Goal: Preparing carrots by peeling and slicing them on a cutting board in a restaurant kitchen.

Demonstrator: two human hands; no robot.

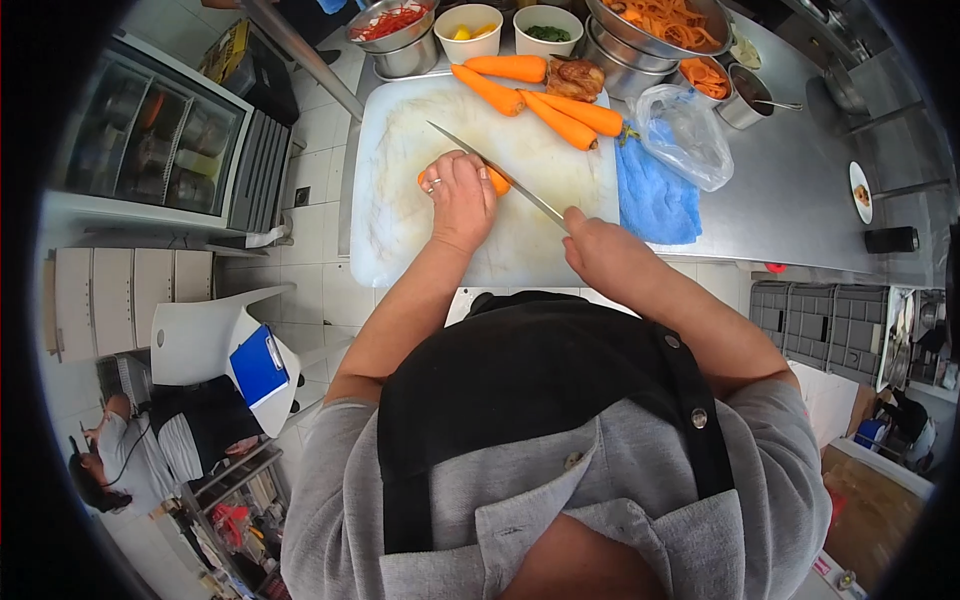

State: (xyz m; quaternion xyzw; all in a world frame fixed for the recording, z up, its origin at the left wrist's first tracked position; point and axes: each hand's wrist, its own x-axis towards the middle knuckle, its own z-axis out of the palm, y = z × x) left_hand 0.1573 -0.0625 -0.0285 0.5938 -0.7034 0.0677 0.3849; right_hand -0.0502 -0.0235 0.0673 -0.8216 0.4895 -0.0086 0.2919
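My left hand (459, 199) presses a carrot (498, 182) down on the white cutting board (390, 232), its fingers covering most of it. In my right hand (609, 251) is the handle of a kitchen knife (534, 199). The long blade slants up and to the left, over the carrot's right part and close to my left fingertips; whether it touches the carrot I cannot tell. Several whole carrots (487, 90) lie along the board's far edge. Among them sits a brownish-orange lump of food (576, 79) that I cannot identify.
Behind the board stand a steel bowl of red shreds (390, 22), white tubs with yellow pieces (469, 34) and chopped greens (548, 34), and a bowl of carrot ribbons (667, 26). A blue cloth (660, 202) and plastic bag (682, 139) lie to the right. A person (142, 450) sits at left.
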